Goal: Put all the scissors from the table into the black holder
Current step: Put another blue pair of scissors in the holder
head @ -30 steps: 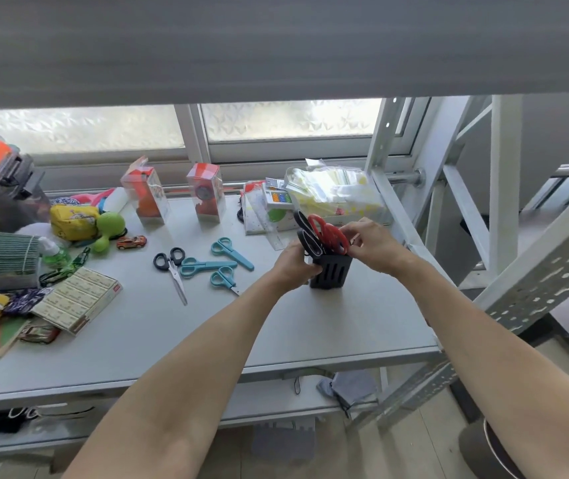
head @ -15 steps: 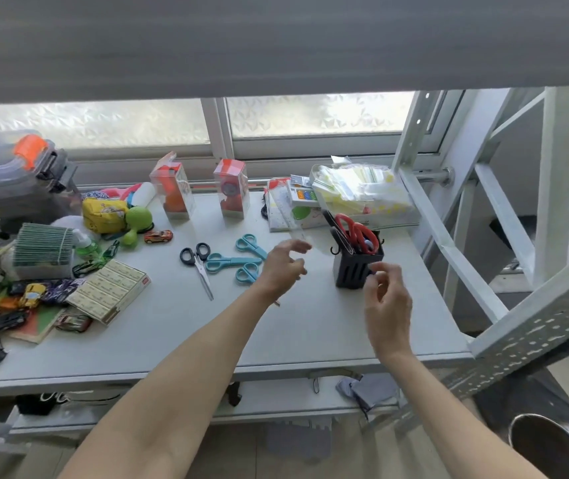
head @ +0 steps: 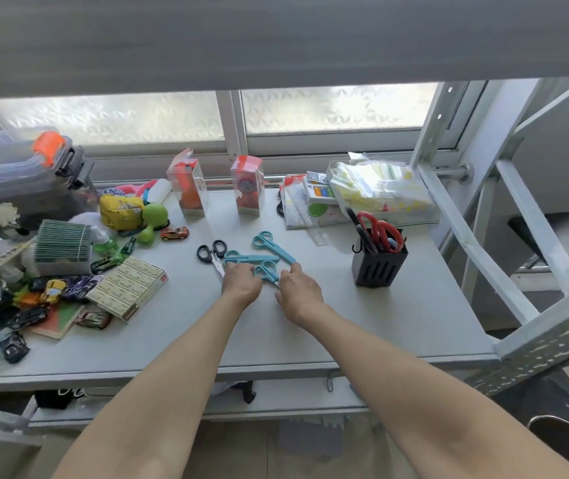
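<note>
1. two bare forearms reach in from the near edge over the grey table [head: 345, 326].
2. left hand [head: 241, 283] is palm down on the cluster of scissors, fingers curled over the near end of the black-handled scissors [head: 211, 252] and a teal pair; can't tell if it is gripping anything.
3. right hand [head: 298, 288] is just beside it, fingers spread loosely, fingertips touching the blade end of the far teal plastic-handled scissors [head: 272, 246]; nothing clamped.
4. three teal pairs lie flat mid-table: the far one, a middle one [head: 248, 259] and a small near one [head: 265, 273] between the hands.
5. black slotted plastic holder [head: 378, 267] stands upright, well apart to the right, with red-handled scissors [head: 379, 231] and a black-handled pair in it.
6. toys and boxes are piled at left.
</note>
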